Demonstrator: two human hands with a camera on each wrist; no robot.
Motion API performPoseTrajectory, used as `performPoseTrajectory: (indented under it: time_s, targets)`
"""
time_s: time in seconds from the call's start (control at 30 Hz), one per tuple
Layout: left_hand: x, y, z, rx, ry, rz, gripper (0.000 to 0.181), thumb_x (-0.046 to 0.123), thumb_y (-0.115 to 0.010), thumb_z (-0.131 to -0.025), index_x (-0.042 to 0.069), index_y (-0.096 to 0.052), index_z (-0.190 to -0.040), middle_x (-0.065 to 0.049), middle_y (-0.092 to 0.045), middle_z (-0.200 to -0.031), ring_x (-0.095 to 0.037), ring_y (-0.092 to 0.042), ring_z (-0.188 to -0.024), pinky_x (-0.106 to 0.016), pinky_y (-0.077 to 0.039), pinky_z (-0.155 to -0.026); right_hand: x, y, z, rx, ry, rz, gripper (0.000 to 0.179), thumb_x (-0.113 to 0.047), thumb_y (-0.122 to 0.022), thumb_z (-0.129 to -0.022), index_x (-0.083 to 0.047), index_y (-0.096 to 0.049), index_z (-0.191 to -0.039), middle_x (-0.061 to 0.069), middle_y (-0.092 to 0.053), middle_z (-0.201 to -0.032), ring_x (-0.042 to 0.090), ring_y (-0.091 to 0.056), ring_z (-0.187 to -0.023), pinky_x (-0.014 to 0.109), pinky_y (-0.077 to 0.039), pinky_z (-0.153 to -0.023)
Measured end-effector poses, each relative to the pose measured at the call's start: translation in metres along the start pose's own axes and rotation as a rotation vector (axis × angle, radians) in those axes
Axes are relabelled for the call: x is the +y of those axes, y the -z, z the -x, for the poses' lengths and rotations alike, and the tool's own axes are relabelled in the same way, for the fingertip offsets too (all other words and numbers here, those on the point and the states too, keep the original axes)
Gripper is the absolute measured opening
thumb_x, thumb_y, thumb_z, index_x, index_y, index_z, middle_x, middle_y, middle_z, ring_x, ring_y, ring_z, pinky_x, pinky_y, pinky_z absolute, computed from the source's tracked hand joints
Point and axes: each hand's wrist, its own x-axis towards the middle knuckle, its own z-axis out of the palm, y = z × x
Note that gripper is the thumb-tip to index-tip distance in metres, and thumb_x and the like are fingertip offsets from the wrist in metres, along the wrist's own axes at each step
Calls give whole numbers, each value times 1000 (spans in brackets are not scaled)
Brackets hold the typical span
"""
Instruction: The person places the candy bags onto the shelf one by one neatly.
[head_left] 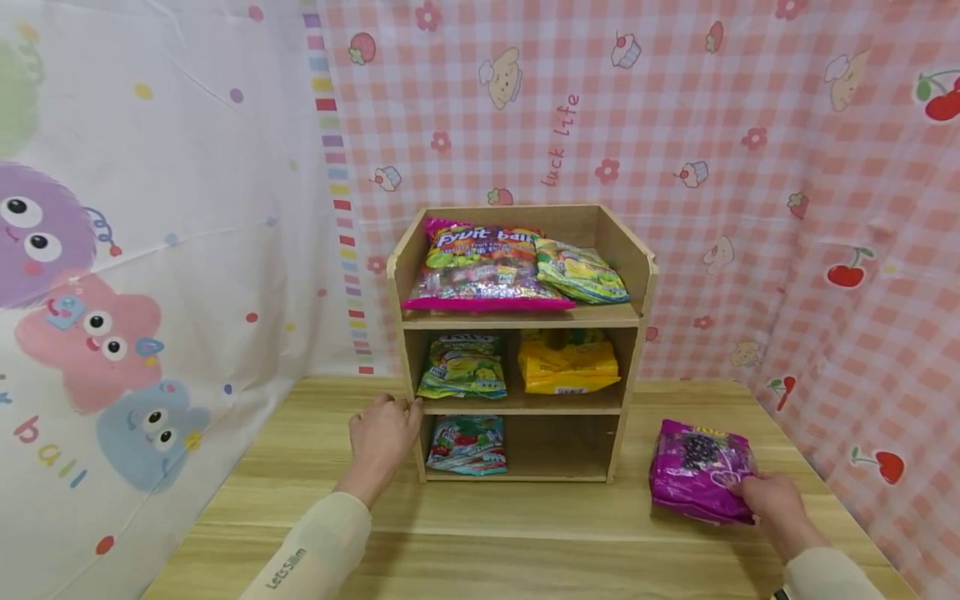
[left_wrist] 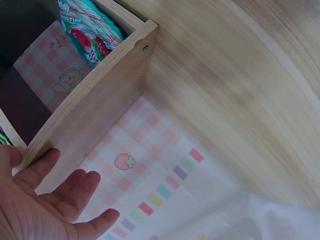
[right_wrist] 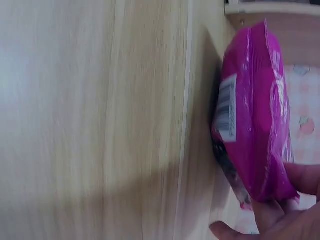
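Observation:
A small three-tier wooden shelf (head_left: 517,321) stands on the table. My left hand (head_left: 386,433) is at its left side; in the left wrist view the thumb and index finger (left_wrist: 42,167) pinch the side panel's front edge, the other fingers loosely bent. To the right of the shelf, my right hand (head_left: 776,504) grips a purple candy bag (head_left: 701,471) with a grape picture by its lower right corner. The right wrist view shows the bag's barcode side, with the thumb and fingers around one end. Whether the bag touches the table is unclear.
On the top tier lie a large fruit-candy bag (head_left: 483,267) and a green-yellow bag (head_left: 581,271). The middle tier holds a green bag (head_left: 463,368) and a yellow bag (head_left: 568,364). A teal-and-red bag (head_left: 467,446) sits at bottom left. Patterned cloths (head_left: 480,108) hang around the table (head_left: 525,542).

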Motion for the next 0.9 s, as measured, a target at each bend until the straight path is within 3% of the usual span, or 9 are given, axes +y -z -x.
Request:
performPoseTrajectory:
  time_s: [0.33, 0.47, 0.6, 0.9]
  targets:
    - [2, -1, 0, -1, -4, -4, 45, 40, -44, -104, 9, -76, -106, -18, -67, -111, -40, -66, -94, -63, -45, -81, 0, -17, 13, 72, 59, -53, 38, -2, -53, -92, 27, -47, -117, 2, -57, -77, 7, -53, -67, 20, -47, -61]
    - [1, 0, 0, 1, -2, 2, 45, 40, -44, -104, 9, -76, -107, -18, -67, -113, -39, -66, -95, -63, -45, -83, -2, -25, 21, 72, 74, -44, 47, -4, -53, -96, 28, -40, -127, 14, -59, -88, 7, -52, -74, 18, -46, -63]
    - [0, -1, 1, 11, -2, 6, 45, 40, -44, -104, 9, -77, -106, -17, -67, -112, -39, -66, -95, -64, -45, -84, -4, -33, 30, 110, 102, 24, 46, -8, -54, -97, 27, -43, -125, 23, -59, -96, 10, -50, -77, 19, -43, -63]
    - [1, -1, 0, 3, -2, 11, 44, 39, -45, -104, 10, -77, -106, -17, -68, -111, -38, -66, -96, -66, -43, -85, -10, -64, 60, 198, 79, -132, 47, -10, -55, -98, 22, -39, -130, 5, -62, -86, 2, -51, -71, 18, -43, -63]
